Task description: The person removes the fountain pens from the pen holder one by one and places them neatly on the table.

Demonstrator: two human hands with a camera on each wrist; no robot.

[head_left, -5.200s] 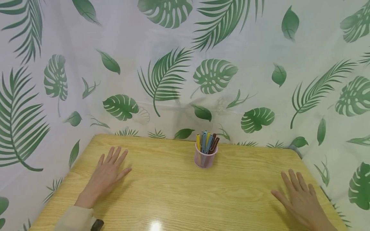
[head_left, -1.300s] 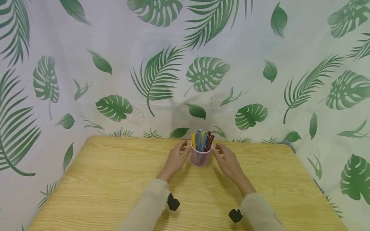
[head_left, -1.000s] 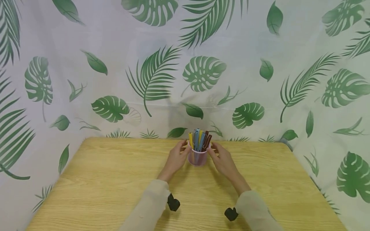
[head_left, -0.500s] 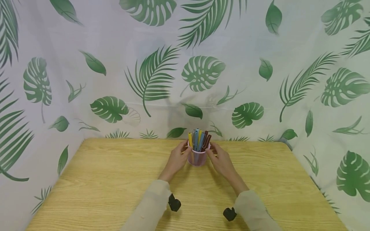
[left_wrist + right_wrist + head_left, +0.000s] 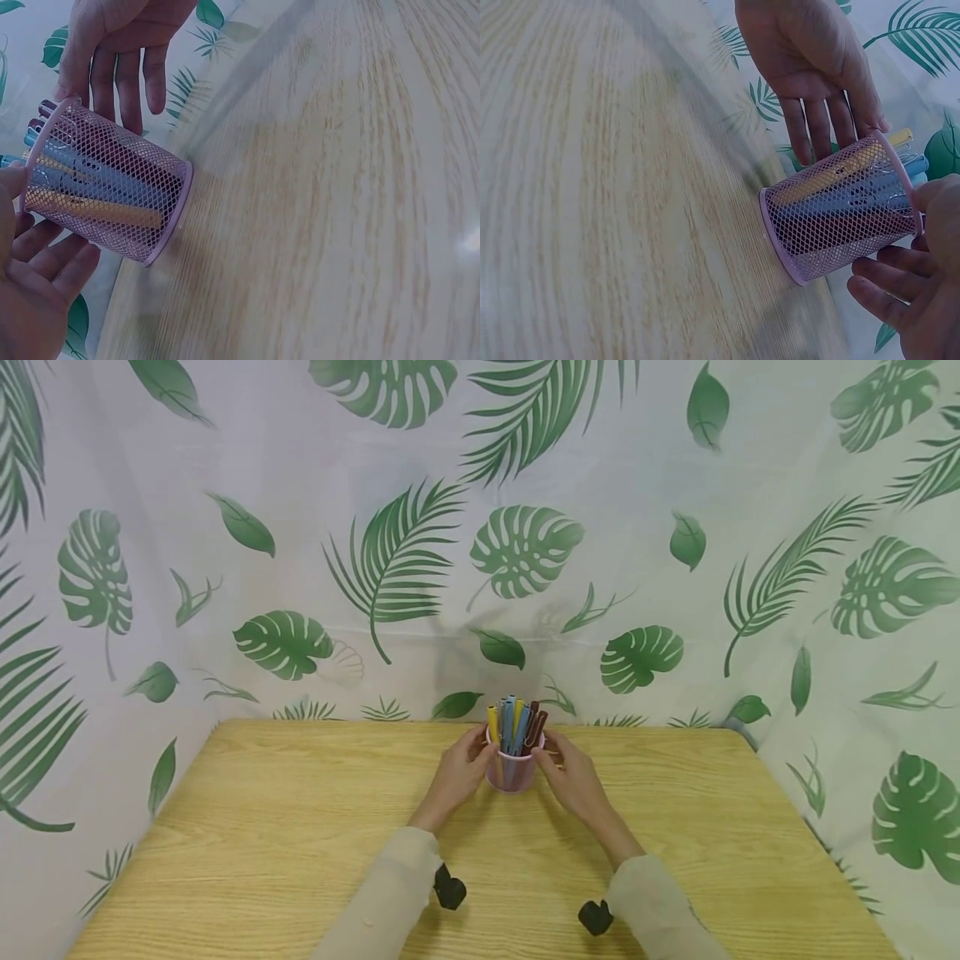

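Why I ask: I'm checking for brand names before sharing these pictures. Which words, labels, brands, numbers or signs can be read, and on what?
No text can be read anywhere.
Pens: dark marks show through the pink mesh cup, too small to make out.
Cup and table: no lettering visible.
Wall covering: printed leaves, no words.

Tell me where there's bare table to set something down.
Bare tabletop lies left of the left hand, right of the right hand, and in front of the pink mesh cup, between the sleeves, though black wrist devices jut in. Crowded around the cup: a hand at each side, backdrop close behind.
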